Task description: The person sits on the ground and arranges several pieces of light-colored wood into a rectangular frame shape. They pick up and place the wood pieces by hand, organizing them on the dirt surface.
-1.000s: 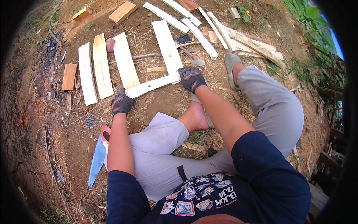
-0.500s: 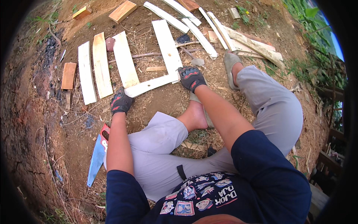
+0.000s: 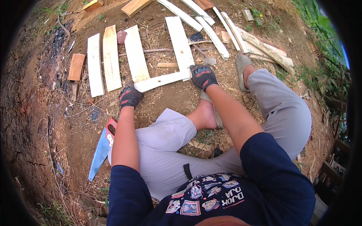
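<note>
A short pale wooden board (image 3: 162,80) lies crosswise in front of me, held by its two ends. My left hand (image 3: 130,95), in a black and red glove, closes on its left end, close to the lower tip of an upright-lying plank (image 3: 136,54). On the right end sits my gloved right hand (image 3: 203,77), fingers curled, beside the bottom of a longer plank (image 3: 180,41). The board's right end overlaps that plank's lower end. Two more pale planks, one knotted and yellowish (image 3: 111,58) and one whiter (image 3: 95,66), lie farther left.
By my left forearm rests a handsaw (image 3: 100,155) with a blue blade and red handle. A hammer-like tool (image 3: 209,60) lies past my right hand. Narrow strips (image 3: 211,35) and stacked boards (image 3: 267,51) spread at the far right. A reddish wood block (image 3: 76,67) lies left.
The whole scene has shifted slightly right and up in the picture as the view moved. Both hands keep the same hold on the short board, which lies in the same place among the planks.
</note>
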### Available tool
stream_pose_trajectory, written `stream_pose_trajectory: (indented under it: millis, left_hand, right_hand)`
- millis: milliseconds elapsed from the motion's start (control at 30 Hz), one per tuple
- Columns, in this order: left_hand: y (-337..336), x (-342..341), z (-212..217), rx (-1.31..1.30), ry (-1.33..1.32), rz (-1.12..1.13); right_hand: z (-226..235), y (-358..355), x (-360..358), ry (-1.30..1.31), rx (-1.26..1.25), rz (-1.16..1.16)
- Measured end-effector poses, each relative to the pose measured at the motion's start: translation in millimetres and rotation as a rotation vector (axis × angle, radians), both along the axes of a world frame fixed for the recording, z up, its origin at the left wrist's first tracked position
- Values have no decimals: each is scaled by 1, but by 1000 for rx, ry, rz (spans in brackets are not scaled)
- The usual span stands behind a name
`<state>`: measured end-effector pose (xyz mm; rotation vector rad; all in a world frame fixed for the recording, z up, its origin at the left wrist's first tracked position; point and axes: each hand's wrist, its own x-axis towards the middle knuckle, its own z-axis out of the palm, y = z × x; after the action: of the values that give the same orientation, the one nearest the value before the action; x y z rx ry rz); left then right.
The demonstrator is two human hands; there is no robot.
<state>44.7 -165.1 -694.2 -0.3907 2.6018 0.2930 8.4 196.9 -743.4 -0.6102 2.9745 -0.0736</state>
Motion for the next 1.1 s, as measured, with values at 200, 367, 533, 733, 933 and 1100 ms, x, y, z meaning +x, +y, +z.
stream_pose_trajectory:
  millis: [200, 367, 533, 733, 933, 1100]
  left_hand:
    - [3, 1, 3, -23, 13, 6]
    - [10, 1, 16, -7, 39, 23]
    - [6, 2, 10, -10, 51, 3]
    - [1, 2, -1, -12, 76, 34]
    - [8, 2, 6, -5, 57, 21]
    - [7, 1, 9, 13, 30, 23]
  right_hand:
    - [1, 1, 1, 14, 1, 6]
    - [-1, 2, 2, 27, -21, 3]
    - [3, -1, 0, -8, 0, -6]
    - [1, -2, 1, -10, -3, -5]
    - [-3, 1, 1, 5, 4, -5]
    - [-1, 0, 0, 8, 5, -5]
